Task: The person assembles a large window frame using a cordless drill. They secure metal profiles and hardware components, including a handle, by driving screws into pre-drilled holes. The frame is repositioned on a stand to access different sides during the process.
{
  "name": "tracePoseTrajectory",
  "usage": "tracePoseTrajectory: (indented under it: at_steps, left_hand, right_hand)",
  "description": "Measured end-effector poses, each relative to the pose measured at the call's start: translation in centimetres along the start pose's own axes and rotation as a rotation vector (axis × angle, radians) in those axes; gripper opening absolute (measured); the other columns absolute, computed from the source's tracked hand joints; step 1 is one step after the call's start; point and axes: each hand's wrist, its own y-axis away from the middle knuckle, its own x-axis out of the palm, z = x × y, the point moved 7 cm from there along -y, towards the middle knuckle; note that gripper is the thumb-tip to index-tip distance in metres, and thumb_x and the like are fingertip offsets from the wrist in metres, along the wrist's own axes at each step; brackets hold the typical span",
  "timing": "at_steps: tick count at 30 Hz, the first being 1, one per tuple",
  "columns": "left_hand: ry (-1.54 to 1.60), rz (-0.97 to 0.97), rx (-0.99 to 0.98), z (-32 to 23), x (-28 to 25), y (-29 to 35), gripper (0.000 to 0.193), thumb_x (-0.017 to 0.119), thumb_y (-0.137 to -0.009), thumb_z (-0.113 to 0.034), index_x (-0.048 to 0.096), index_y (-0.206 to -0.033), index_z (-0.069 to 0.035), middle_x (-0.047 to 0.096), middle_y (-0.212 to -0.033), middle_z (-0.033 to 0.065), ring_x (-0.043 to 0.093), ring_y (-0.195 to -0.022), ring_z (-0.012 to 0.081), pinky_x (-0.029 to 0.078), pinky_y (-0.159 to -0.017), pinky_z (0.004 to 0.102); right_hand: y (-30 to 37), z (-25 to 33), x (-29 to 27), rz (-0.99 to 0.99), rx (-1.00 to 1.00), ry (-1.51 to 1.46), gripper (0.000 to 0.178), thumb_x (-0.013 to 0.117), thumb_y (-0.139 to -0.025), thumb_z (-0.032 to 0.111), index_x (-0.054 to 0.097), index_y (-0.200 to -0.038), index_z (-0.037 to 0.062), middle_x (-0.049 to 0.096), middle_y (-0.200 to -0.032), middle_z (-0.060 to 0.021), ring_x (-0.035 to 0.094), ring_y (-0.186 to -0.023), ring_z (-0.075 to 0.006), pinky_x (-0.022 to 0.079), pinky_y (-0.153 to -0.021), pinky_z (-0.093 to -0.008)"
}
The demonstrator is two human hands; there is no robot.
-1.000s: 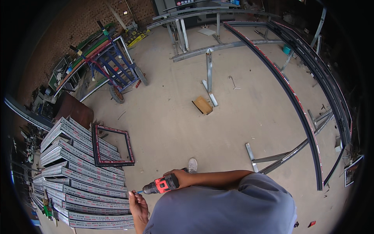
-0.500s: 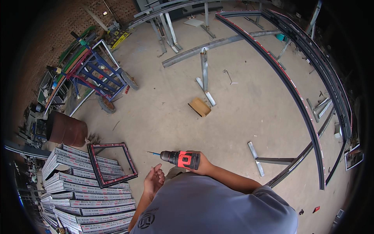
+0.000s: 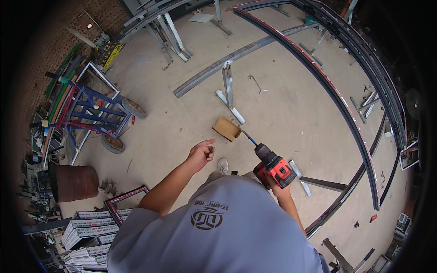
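Observation:
My right hand (image 3: pixel 283 190) is wrapped round the grip of a red and black cordless drill (image 3: pixel 276 169). The drill's long bit, partly blue, points up and to the left, toward an open cardboard box (image 3: pixel 227 128) on the floor. My left hand (image 3: pixel 200 156) is raised in front of me, left of the drill and apart from it. Its index finger sticks out a little while the others curl in; whatever they hold, if anything, is hidden.
A blue hand cart (image 3: pixel 98 111) and a rusty drum (image 3: pixel 73 183) stand at left, above stacked wrapped profiles (image 3: pixel 91 227) and a small dark frame (image 3: pixel 125 200). Metal stands (image 3: pixel 229 86) carry a long rail (image 3: pixel 223 61). Large dark frames (image 3: pixel 314 68) span the right.
My body and view have turned to the right. The drill has swung from pointing left to pointing up-left, still in my right hand. My left hand has moved forward, away from the stack.

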Motion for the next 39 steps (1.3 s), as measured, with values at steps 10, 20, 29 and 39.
tracePoseTrajectory:
  at_steps: [10,20,29,39]
  left_hand:
    - [0.058,-0.007,-0.082,-9.6,8.7,-18.5,0.063,0.041,-0.072,0.012,0.048,-0.134,0.002,0.06,-0.088,0.0123,0.055,-0.069,0.0185,0.041,-0.056,0.026]
    - [0.077,-0.423,0.153,-14.1,10.3,-30.3,0.043,0.036,-0.085,0.004,0.058,-0.122,0.0,0.055,-0.077,0.0045,0.045,-0.055,0.0117,0.032,-0.044,0.0263]
    - [-0.658,-1.031,0.306,-16.7,3.6,-37.6,0.053,0.068,-0.088,-0.046,0.07,-0.119,-0.003,0.074,-0.095,0.0127,0.069,-0.081,0.0236,0.055,-0.072,0.038]
    - [-0.61,-1.428,0.182,-16.6,5.2,-47.5,0.061,0.074,-0.079,-0.045,0.069,-0.123,-0.003,0.072,-0.115,0.0237,0.068,-0.11,0.0383,0.054,-0.097,0.0453]
  right_hand:
    - [-4.9,-4.7,-7.7,-0.436,0.375,-0.116,0.019,0.076,-0.089,0.012,0.069,-0.105,0.0057,0.069,-0.097,-0.0026,0.065,-0.088,-0.0144,0.053,-0.081,-0.0337]
    - [-19.9,-7.4,-20.4,-0.318,0.273,-0.161,0.018,0.076,-0.09,0.011,0.068,-0.106,0.0058,0.067,-0.097,-0.0011,0.063,-0.09,-0.0136,0.052,-0.082,-0.0334]
    - [-31.6,-6.9,-26.7,-0.265,0.178,-0.213,0.026,0.071,-0.087,0.002,0.066,-0.112,0.0028,0.064,-0.091,-0.001,0.058,-0.08,-0.012,0.047,-0.074,-0.0295]
    - [-42.1,1.1,-31.7,-0.304,0.149,-0.146,0.032,0.059,-0.093,0.002,0.053,-0.123,-0.0044,0.054,-0.085,-0.0032,0.05,-0.075,-0.0107,0.043,-0.07,-0.0271]
